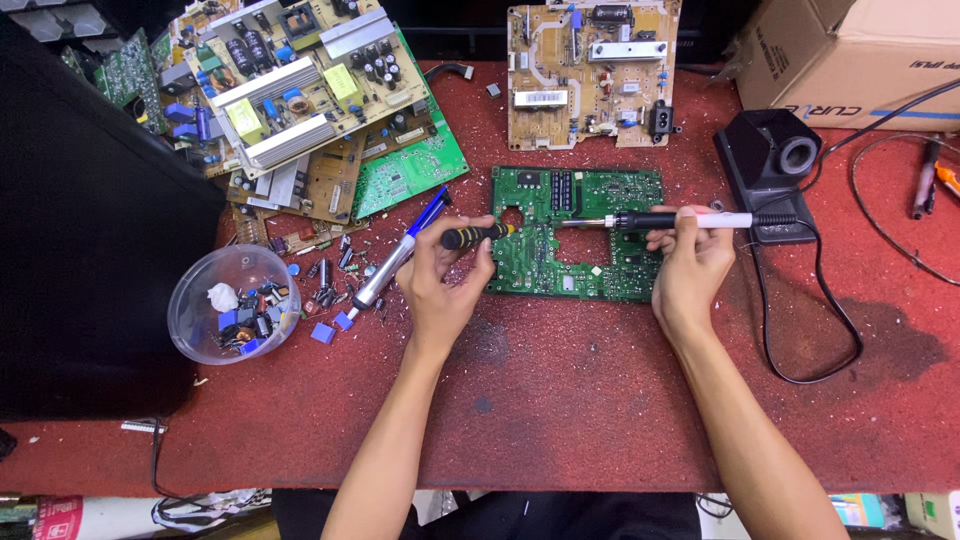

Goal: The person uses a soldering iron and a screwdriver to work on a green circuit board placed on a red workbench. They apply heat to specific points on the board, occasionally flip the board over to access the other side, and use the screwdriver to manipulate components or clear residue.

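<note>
Clear bowl (190,300) of loose components at far left on the red bench (560,400); just right of it, a silver-and-blue desoldering pump (395,262). Left hand (440,280), fingers curled shut around a black-and-yellow screwdriver (475,236), tip resting at the left edge of the green circuit board (580,235). The board lies between the two hands. Right hand (690,270), fingers closed on a soldering iron (670,219), tip over the board's centre. Black iron stand (775,165) at far right.

Cardboard box (860,55) cropped; bowl's (190,305) parts indistinct.
</note>
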